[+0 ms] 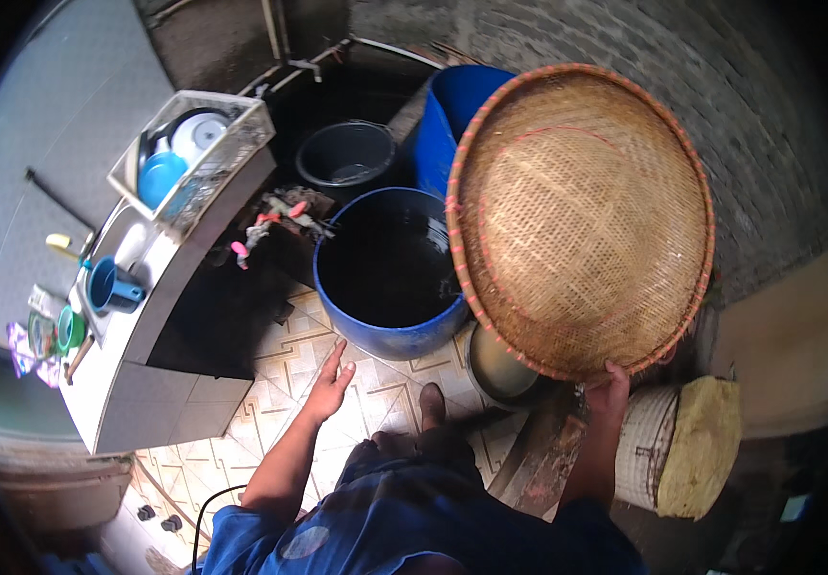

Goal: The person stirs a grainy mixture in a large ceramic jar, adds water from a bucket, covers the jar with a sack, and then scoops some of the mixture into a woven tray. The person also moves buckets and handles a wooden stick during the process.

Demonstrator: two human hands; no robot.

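Observation:
A large round woven bamboo tray (567,225) with an orange-bound rim is held up at the right, tilted so its weave faces me. My right hand (609,391) grips its lower rim, the fingers partly hidden behind it. My left hand (330,381) is empty, its fingers stretched out over the tiled floor. Just beyond it stands a blue drum (390,341) filled with dark water. Below the bamboo tray's lower left edge, a basin (491,369) of murky liquid is partly covered.
A tiled counter (160,383) on the left carries a dish rack (198,196), a blue dipper (112,286) and a green cup (71,328). Behind the drum are a black tub (345,158) and a taller blue barrel (433,144). A woven basket (646,446) sits at right.

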